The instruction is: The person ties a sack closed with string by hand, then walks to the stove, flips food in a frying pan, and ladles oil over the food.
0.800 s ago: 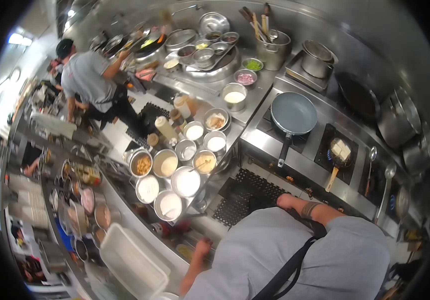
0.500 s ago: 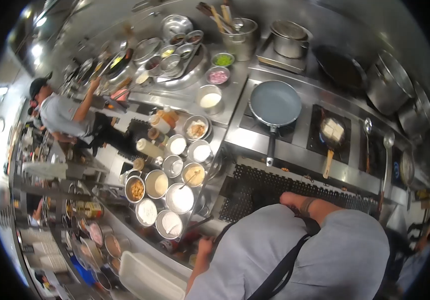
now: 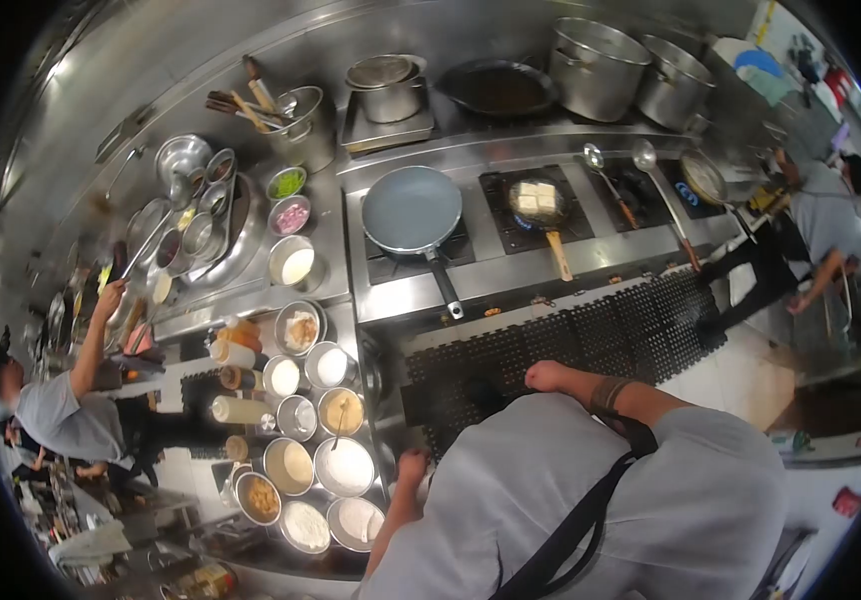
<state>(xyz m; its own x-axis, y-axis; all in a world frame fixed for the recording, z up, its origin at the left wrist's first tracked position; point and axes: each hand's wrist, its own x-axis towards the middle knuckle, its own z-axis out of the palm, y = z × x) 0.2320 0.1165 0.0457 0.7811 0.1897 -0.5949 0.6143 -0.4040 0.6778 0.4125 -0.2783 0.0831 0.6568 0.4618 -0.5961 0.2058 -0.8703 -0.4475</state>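
Note:
My left hand (image 3: 412, 467) is low beside the edge of the counter of metal bowls, fingers curled in with nothing visible in them. Ahead of my body, above the black floor mat (image 3: 571, 335), my right hand (image 3: 544, 376) is closed in a fist, apart from the stove. On the stove sits a grey frying pan (image 3: 413, 208), its black handle toward me. To its right a small skillet (image 3: 558, 250) with a wooden handle holds white blocks (image 3: 537, 198) over a burner. Nearest my left hand are bowls of white powder (image 3: 345, 466) and tan powder (image 3: 342, 409).
Two long ladles (image 3: 657, 190) lie on the stove's right. Another pan (image 3: 703, 178) sits over a blue flame. Large pots (image 3: 601, 75) line the back. One co-worker (image 3: 81, 410) cooks at the left; another person (image 3: 831, 215) stands at the right. Bottles (image 3: 241, 410) border the bowls.
My view has turned right, so stove and bowls appear further left and the person on the right comes into view. Both my hands remain closed, away from the pans.

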